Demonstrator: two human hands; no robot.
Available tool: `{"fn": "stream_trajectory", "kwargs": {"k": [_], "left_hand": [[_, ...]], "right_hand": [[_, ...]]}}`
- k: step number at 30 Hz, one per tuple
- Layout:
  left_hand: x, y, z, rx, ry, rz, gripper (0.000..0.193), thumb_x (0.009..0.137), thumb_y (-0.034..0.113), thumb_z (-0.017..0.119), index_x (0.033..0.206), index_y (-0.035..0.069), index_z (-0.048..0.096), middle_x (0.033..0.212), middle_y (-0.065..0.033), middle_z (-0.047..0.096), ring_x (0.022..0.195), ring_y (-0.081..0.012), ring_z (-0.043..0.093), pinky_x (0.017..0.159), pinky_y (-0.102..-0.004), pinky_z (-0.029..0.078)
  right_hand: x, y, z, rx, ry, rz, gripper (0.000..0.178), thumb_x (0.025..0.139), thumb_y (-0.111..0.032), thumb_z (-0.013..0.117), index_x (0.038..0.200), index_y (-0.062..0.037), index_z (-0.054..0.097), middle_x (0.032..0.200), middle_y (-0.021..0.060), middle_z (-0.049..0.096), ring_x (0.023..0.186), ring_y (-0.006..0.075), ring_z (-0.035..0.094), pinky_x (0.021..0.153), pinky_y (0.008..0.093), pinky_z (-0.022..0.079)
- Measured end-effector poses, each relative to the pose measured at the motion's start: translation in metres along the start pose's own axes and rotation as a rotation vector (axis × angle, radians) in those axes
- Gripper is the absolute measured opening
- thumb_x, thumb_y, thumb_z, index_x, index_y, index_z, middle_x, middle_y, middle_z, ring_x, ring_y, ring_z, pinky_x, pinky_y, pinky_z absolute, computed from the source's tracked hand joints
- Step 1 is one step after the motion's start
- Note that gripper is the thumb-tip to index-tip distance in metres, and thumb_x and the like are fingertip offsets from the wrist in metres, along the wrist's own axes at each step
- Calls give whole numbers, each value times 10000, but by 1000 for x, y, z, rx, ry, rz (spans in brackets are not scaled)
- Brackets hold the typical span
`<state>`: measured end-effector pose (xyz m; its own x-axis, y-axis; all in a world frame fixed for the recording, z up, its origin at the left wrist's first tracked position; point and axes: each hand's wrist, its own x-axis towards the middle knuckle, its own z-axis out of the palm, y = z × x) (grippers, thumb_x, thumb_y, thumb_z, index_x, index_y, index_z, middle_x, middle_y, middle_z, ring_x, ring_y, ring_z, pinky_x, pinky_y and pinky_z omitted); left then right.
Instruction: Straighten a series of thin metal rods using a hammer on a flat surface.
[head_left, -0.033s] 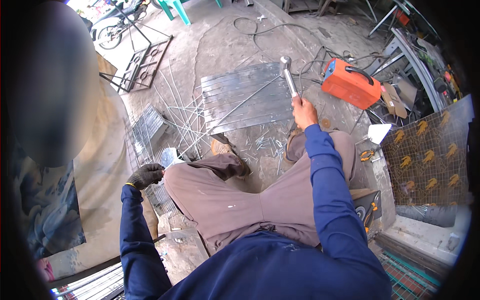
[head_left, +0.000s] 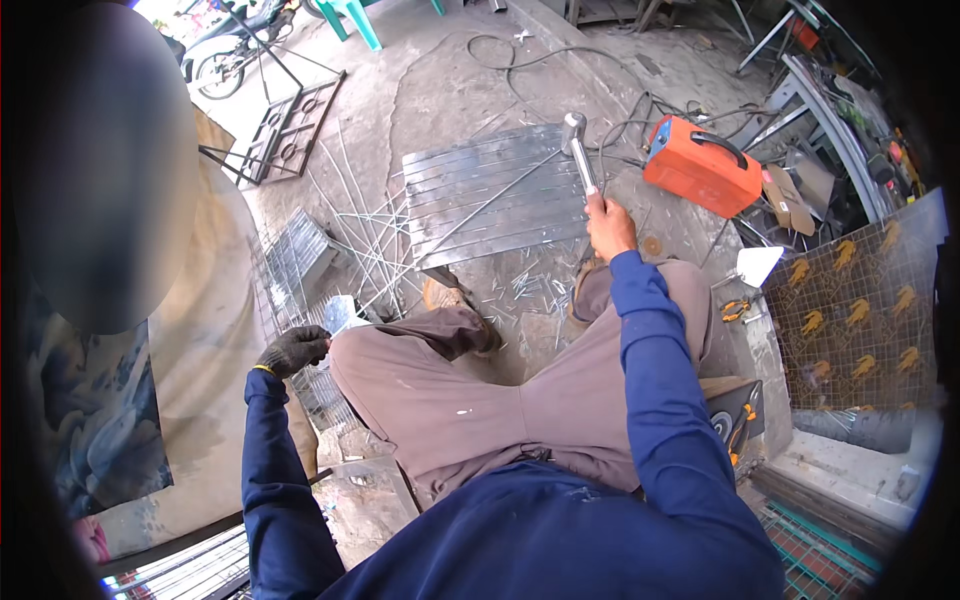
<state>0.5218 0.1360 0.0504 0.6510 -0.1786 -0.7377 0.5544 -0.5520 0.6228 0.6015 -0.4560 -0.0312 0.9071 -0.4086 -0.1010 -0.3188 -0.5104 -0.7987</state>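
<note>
My bare right hand (head_left: 611, 231) is closed round the handle of a hammer (head_left: 583, 165). The hammer's metal head is over the right end of a low slatted metal stand (head_left: 470, 180); whether they touch I cannot tell. A thin metal rod (head_left: 487, 206) lies diagonally across the slats. Beside my left knee, my left hand (head_left: 291, 352) wears a dark glove, its fingers drawn together. Anything inside them is too small or hidden to make out. Short cut metal pieces (head_left: 527, 285) are scattered between my feet.
Long thin rods (head_left: 370, 235) lie crossed left of the stand, near a bundle of metal strips (head_left: 298, 250). An orange machine (head_left: 700, 168) with cables sits at the right. Pliers (head_left: 735, 310) lie by my right knee. A black metal frame (head_left: 290, 130) stands at the far left.
The hammer and my right hand have shifted very slightly to the right. My left hand is almost in the same place.
</note>
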Motion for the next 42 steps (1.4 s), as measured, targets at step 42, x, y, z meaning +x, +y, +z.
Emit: {"fn": "stream_trajectory", "kwargs": {"k": [42], "left_hand": [[2, 16, 43, 1027, 409, 303, 229, 880, 255, 585, 1012, 107, 699, 1000, -176, 692, 996, -381, 650, 849, -463, 516]], "right_hand": [[-17, -53, -28, 184, 50, -38, 593, 982, -579, 446, 892, -26, 641, 647, 125, 638, 664, 299, 665, 672, 426, 505]]}}
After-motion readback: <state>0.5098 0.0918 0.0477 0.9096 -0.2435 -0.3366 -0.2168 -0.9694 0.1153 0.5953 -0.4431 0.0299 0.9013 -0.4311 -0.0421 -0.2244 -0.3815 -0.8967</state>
